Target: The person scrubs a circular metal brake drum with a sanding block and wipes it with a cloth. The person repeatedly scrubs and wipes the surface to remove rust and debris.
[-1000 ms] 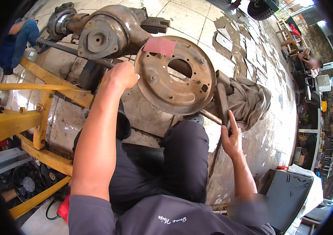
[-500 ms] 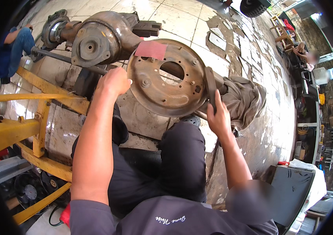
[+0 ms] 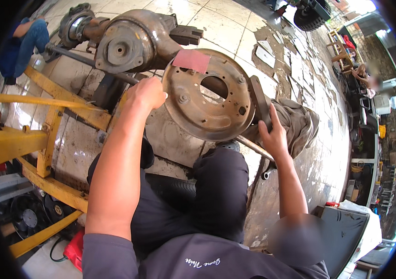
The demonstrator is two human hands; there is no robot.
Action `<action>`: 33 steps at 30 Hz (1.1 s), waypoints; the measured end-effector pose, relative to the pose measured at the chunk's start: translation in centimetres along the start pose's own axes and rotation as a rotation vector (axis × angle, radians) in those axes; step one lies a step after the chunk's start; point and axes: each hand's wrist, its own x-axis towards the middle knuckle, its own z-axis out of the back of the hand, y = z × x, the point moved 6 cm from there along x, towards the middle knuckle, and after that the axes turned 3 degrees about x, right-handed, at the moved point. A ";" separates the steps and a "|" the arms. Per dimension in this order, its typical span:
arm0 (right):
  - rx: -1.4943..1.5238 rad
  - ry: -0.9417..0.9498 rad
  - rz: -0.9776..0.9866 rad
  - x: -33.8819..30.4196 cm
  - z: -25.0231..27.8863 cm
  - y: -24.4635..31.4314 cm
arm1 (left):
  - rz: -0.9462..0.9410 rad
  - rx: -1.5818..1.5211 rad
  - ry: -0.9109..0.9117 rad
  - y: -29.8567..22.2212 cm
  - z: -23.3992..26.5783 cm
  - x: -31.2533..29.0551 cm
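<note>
Rusty steel brake backing plate (image 3: 197,111) above tiled floor (image 3: 216,23); likely heavy, stiff, best held by opposite edges. Left hand (image 3: 146,93) curled beside left edge, can't tell whether pinching it; right hand (image 3: 274,135) pinching lower end of brown strip (image 3: 261,100).

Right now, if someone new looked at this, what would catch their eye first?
Probably the round, rusty brake backing plate in the middle, with a red rectangular sheet on its upper left part. Beside its right edge, the right hand grips a dark bar. The bulky axle housing at upper left and yellow metal frame at left also stand out.
</note>
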 end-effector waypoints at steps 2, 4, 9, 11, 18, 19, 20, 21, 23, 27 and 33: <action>0.054 0.089 0.105 -2.7 1.2 0.9 | 0.000 0.007 0.024 0.0 0.2 -0.1; -0.019 0.228 0.234 -4.4 1.7 0.6 | 0.017 -0.009 0.021 -0.1 0.2 -0.4; -0.106 0.321 0.264 -1.8 -0.9 2.8 | 0.027 -0.030 0.043 -0.3 0.5 -0.5; -0.117 0.355 0.269 0.4 -3.1 6.4 | 0.042 -0.003 0.091 -0.6 0.8 -0.5; -0.034 0.376 0.387 1.4 -4.2 6.8 | 0.038 -0.014 0.076 -0.3 0.9 -0.4; -0.045 0.382 0.378 0.8 -3.0 5.6 | 0.027 -0.031 0.068 -0.4 1.0 -0.4; -0.056 0.391 0.372 0.1 -1.9 4.5 | 0.031 -0.045 0.068 -0.3 0.9 -0.5; -0.071 0.440 0.305 -0.3 -1.0 3.3 | 0.033 -0.058 0.066 -0.2 0.8 -0.6; -0.078 0.467 0.259 -0.2 -0.8 3.1 | 0.041 -0.069 0.062 0.0 0.8 -0.7; -0.030 0.306 0.335 1.5 -4.8 6.7 | 0.038 -0.067 0.063 -0.3 0.6 -0.4; -0.020 0.332 0.311 2.3 -6.0 8.2 | 0.040 -0.074 0.060 0.3 0.4 -0.5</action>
